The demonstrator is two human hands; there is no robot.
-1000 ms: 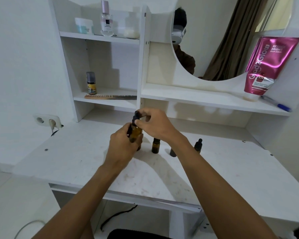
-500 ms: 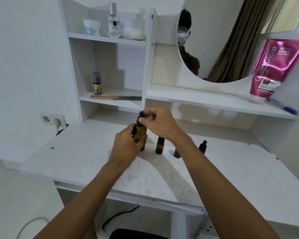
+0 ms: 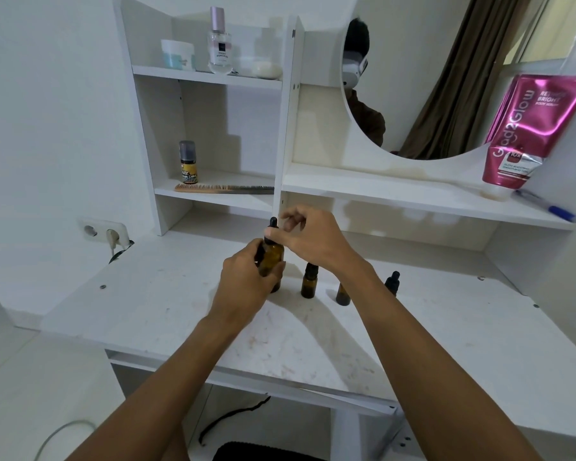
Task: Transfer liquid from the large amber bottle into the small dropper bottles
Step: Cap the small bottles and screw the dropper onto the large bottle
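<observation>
left hand grips the upright large amber bottle, glossy brown glass; right hand pinches its black dropper cap

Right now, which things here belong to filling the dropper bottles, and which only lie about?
For the job: large amber bottle in the left hand, its dropper cap pinched by the right hand; three small dropper bottles.
Lying about: comb, pink tube, pen.

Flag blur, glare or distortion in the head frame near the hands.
Head view: wide-angle distortion bows the shelf uprights; the right hand has slightly motion-soft fingers at the dropper cap; left hand and large amber bottle are sharp; soft arm shadows on the desk; glare on the pink tube.
</observation>
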